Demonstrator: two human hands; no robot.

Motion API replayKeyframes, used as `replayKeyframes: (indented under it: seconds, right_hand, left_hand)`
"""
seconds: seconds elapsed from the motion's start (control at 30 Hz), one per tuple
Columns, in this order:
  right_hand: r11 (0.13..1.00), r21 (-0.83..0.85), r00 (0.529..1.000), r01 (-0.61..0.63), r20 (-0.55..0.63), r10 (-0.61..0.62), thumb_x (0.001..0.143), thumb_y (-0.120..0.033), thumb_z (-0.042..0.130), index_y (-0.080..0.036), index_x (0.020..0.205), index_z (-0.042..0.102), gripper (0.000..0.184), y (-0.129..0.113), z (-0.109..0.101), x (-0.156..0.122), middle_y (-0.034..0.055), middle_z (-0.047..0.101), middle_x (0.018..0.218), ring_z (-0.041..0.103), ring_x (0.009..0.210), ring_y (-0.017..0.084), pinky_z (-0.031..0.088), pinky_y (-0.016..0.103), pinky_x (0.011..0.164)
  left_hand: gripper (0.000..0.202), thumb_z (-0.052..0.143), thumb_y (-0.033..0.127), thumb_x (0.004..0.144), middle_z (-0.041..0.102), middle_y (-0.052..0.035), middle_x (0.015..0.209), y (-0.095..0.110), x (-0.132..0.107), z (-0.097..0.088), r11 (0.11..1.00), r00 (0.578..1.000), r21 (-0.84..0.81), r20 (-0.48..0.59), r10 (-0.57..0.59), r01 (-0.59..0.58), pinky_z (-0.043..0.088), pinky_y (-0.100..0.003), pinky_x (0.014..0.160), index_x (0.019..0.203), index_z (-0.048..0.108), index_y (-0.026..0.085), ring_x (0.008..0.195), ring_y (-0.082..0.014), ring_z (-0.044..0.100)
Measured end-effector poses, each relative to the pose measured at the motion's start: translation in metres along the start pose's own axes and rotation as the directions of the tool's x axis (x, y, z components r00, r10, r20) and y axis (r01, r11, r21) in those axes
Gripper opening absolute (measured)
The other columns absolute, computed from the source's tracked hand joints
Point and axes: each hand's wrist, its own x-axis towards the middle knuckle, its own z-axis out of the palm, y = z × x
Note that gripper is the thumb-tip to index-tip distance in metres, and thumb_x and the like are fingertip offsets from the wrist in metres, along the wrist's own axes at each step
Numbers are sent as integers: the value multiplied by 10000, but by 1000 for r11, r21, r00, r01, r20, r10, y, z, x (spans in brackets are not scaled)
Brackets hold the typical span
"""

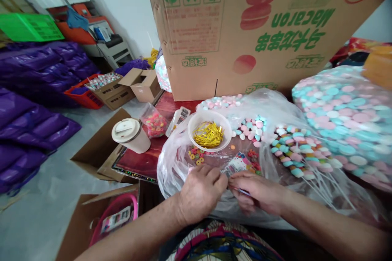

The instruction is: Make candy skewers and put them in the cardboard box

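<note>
My left hand (203, 189) is closed, back upward, its fingers curled over something hidden. My right hand (260, 191) meets it at the fingertips, also closed. A thin dark-and-white edge shows between the right fingers, too small to name. Just beyond them lies a printed card or packet (237, 164), with red and green gummy-like pieces (253, 159) beside it. Ring-shaped candies (196, 155) lie on the plastic sheet. Behind stands a white bowl (192, 124) of gold twist ties (210, 134). Skewers of pastel marshmallows (298, 151) rest at the right.
A big upside-down carton (226, 49) stands at the table's back. Bagged pastel marshmallows (346, 110) fill the right side. To the left are a white lidded cup (134, 140), a bag of candy rings (156, 124), and an open box with a pink basket (134, 202) below.
</note>
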Motion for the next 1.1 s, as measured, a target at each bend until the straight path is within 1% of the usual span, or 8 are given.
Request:
replayKeyframes:
  seconds: [0.07, 0.17, 0.3, 0.37, 0.43, 0.77, 0.93, 1.1]
  right_hand:
    - [999, -27, 991, -28, 134, 31, 861, -376, 388, -211, 631, 440, 287, -21, -5, 10, -75, 356, 400, 373, 375, 106, 420, 254, 469]
    - [854, -513, 996, 86, 49, -71, 887, -400, 424, -173, 715, 551, 311, -60, -27, 39, 5, 593, 607, 515, 518, 116, 404, 235, 537]
    - [272, -958, 927, -91, -181, -328, 875, -193, 431, -167, 845, 660, 232, -84, -48, 97, 80, 667, 957, 595, 830, 165, 396, 247, 691]
    - [190, -973, 943, -135, -185, -276, 797, -143, 514, -168, 813, 688, 177, -77, -50, 121, 95, 673, 968, 604, 836, 185, 384, 252, 671]
    - [181, -973, 952, -147, -188, -240, 753, -132, 555, -168, 794, 700, 155, -67, -49, 135, 101, 678, 952, 608, 792, 190, 369, 255, 628]
    - [317, -943, 890, -105, -231, -393, 895, -179, 382, -165, 981, 599, 233, -82, -56, 99, 38, 635, 776, 533, 670, 140, 361, 235, 591]
    - [606, -664, 791, 438, -36, -611, 901, -228, 424, -180, 874, 627, 210, -65, -6, 58, 0, 648, 741, 587, 692, 112, 466, 221, 652]
    - [588, -554, 624, 589, -152, -767, 890, -155, 387, -196, 1217, 600, 393, -39, 15, 56, 77, 671, 1144, 600, 1104, 173, 467, 341, 969]
  left_hand:
    - [184, 449, 138, 852, 671, -105, 788, -8, -16, 5, 997, 990, -68, -139, -33, 23, 533, -382, 640, 881, 631, 125, 706, -247, 640]
    - [191, 474, 189, 859, 681, -89, 752, -22, -30, 10, 864, 894, -445, -250, -373, 236, 524, -316, 618, 854, 660, 143, 682, -208, 648]
    - [205, 608, 355, 785, 636, -1, 569, -36, -33, 12, 85, 517, -905, 159, -841, 417, 398, -215, 376, 835, 692, 175, 376, -101, 494]
    - [249, 662, 401, 713, 598, 23, 490, -39, -31, 10, -268, 372, -890, 406, -835, 369, 278, -192, 282, 814, 679, 174, 273, -72, 381]
    - [254, 712, 381, 640, 591, 23, 473, -41, -28, 9, -437, 317, -862, 502, -804, 258, 248, -172, 265, 767, 646, 172, 284, -94, 434]
    - [328, 809, 319, 519, 599, 7, 518, -45, -14, 7, -551, 368, -833, 529, -764, 54, 303, -169, 251, 671, 574, 149, 383, -149, 560]
    - [184, 734, 272, 590, 566, 28, 479, -39, -2, 12, -437, 417, -894, 437, -797, 101, 339, -169, 289, 653, 622, 140, 337, -94, 496]
    - [170, 622, 288, 660, 492, 50, 422, -31, 9, 10, -360, 464, -900, 435, -772, 245, 231, -180, 228, 563, 563, 161, 233, -66, 356]
